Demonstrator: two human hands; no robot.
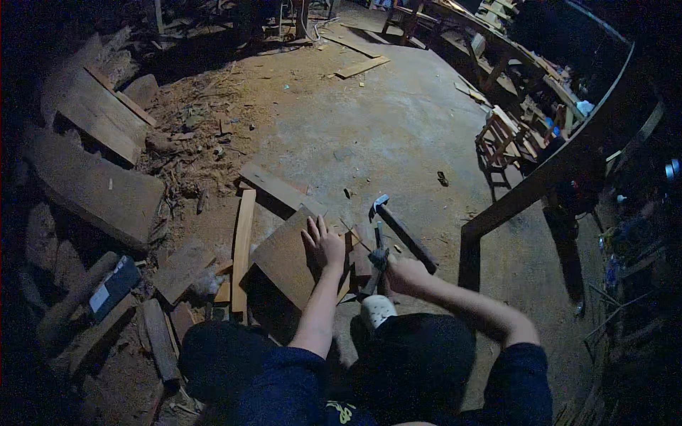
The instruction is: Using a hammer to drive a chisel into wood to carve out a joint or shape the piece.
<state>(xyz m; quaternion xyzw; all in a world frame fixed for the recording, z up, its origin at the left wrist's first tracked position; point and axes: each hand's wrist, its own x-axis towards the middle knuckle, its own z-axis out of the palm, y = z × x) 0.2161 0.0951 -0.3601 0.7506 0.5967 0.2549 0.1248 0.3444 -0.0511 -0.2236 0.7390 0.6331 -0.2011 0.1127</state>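
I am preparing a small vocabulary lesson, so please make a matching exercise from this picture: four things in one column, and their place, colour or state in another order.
Column one
1. Hammer
2. Left hand
3. Shoe
4. Right hand

Column two
A. Resting on a wooden board
B. Closed around a dark tool
C. White with dark spots
D. Lying on the floor, not held

Right pairs: 1-D, 2-A, 3-C, 4-B
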